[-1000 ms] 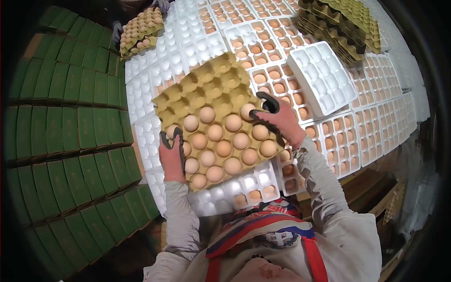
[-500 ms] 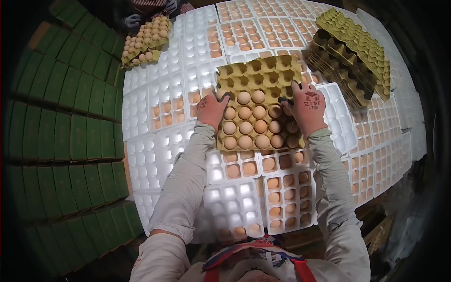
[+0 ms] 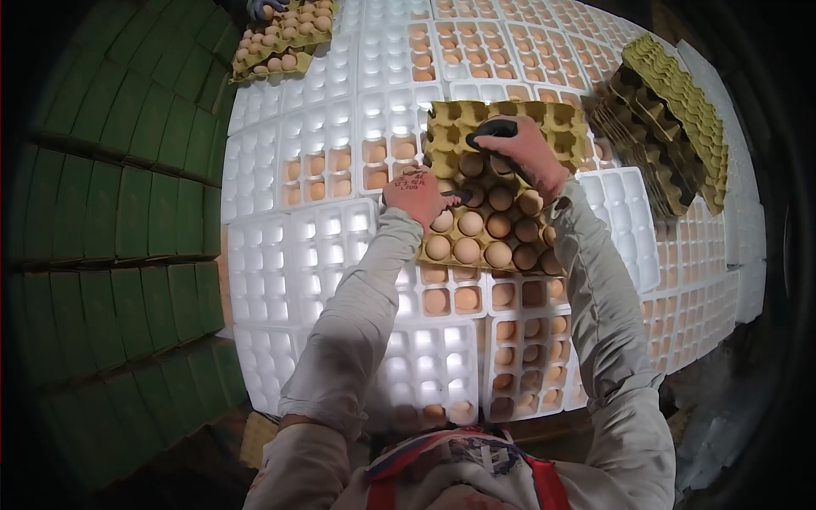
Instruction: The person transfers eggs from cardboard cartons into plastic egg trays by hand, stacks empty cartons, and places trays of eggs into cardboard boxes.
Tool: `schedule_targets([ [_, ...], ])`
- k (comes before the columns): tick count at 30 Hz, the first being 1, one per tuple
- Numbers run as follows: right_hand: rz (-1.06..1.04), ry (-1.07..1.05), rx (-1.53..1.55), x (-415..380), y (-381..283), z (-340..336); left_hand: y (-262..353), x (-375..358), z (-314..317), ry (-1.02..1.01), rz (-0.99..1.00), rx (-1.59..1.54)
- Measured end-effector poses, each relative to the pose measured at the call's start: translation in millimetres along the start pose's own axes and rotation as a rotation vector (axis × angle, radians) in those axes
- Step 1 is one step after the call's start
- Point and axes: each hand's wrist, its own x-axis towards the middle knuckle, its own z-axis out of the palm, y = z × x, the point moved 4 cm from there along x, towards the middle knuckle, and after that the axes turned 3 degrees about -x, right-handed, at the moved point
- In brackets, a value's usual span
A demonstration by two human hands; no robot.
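Observation:
A yellow-green pulp egg tray [image 3: 438, 140] lies before me on the white trays, its nearer cells filled with brown eggs [image 3: 467, 250]. At the tray's left side is my left hand [image 3: 415, 197], in a pink glove with dark fingertips. Its fingers reach rightward among the eggs, apart, with no egg lifted. My right hand [image 3: 523, 151], gloved alike, arches over the tray's farther rows. Its bent fingers are spread above two eggs near the filled rows' edge, and its thumb is partly hidden. Both forearms wear pale sleeves.
White plastic trays [image 3: 331, 255] cover the table, several holding eggs. Stacked pulp trays [image 3: 680, 127] stand at the right. Green boxes [image 3: 140, 221] line the left. At the far left, another person's gloved hand [image 3: 265, 8] is by egg-filled pulp trays [image 3: 285, 38].
My hands have left the pulp tray's side edges and moved inward over the eggs. The right hand has turned left across the farther rows. The view has shifted slightly.

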Motion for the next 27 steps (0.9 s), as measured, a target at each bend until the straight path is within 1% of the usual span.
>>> schedule_targets([
  [1,-0.041,-0.02,-0.403,-1.8,-11.0,16.2,-3.9,5.1,0.8,-0.017,0.003,-0.059],
  [2,-0.189,0.015,-0.946,-5.8,-11.5,33.6,-10.6,11.5,1.6,-0.033,0.007,-0.116],
  [3,-0.182,-0.108,-1.06,-3.2,-1.7,47.2,-15.2,12.2,-0.2,-0.051,0.013,-0.169],
  [4,-0.182,-0.111,-1.015,-4.5,4.1,44.2,-17.2,4.1,-5.4,0.031,0.028,-0.178],
  [5,-0.186,-0.118,-0.972,-6.4,9.6,40.0,-27.3,2.6,-3.9,-0.011,0.004,-0.517],
  [7,-0.121,0.019,-0.372,-20.1,6.3,22.2,-50.5,-8.0,-6.8,-0.104,-0.057,-1.197],
  [8,-0.08,0.083,-0.072,-27.6,8.2,10.1,-53.6,-23.3,-13.9,-0.21,-0.038,-1.758],
  [9,0.008,0.081,0.349,-34.5,15.7,-3.2,-50.9,-34.9,-24.8,-0.098,0.126,-1.824],
  [11,0.044,0.159,0.574,-42.9,3.3,-8.1,-48.5,-31.5,-11.8,-0.169,0.275,-1.215],
  [12,0.086,0.051,0.54,-42.2,10.8,-5.6,-33.7,-34.1,-13.0,0.107,0.56,-0.515],
  [13,0.124,-0.056,0.509,-38.1,18.1,-2.5,-19.9,-35.1,-5.2,0.023,0.466,-0.075],
  [14,0.029,-0.111,-0.028,-38.0,8.4,9.5,-9.5,-34.6,-3.3,-0.004,0.5,0.117],
  [15,-0.081,-0.121,-0.563,-38.2,-1.4,21.5,-4.8,-34.0,-1.1,-0.034,0.531,0.31],
  [16,-0.145,-0.105,-0.988,-39.4,-5.6,42.6,-3.9,-30.6,-2.5,-0.074,0.537,0.298],
  [17,-0.211,-0.094,-1.188,-40.6,-4.9,50.8,-4.5,-29.3,-5.2,-0.109,0.55,0.289],
  [18,-0.279,-0.07,-1.387,-42.0,-4.0,59.1,-4.1,-38.2,-18.7,-0.129,0.522,0.176],
  [20,-0.429,-0.062,-1.337,-37.3,2.9,53.4,-33.1,-45.8,-23.5,0.075,0.408,-0.411],
  [21,-0.349,-0.025,-1.23,-41.6,-3.9,50.0,-54.1,-55.1,-25.5,0.172,0.339,-0.703],
  [23,-0.183,0.05,-1.011,-54.6,-22.0,41.3,-106.4,-92.4,-25.2,0.021,-0.005,-1.531],
  [24,-0.126,0.128,-0.631,-57.7,-12.9,33.6,-123.7,-121.5,-23.5,0.03,-0.048,-1.597],
  [25,-0.098,0.07,-0.395,-62.1,-12.4,43.3,-133.2,-153.5,-14.5,0.047,-0.095,-1.666],
  [27,-0.023,-0.045,0.075,-87.4,-20.7,72.5,-140.2,-200.8,6.2,0.272,-0.102,-1.025],
])
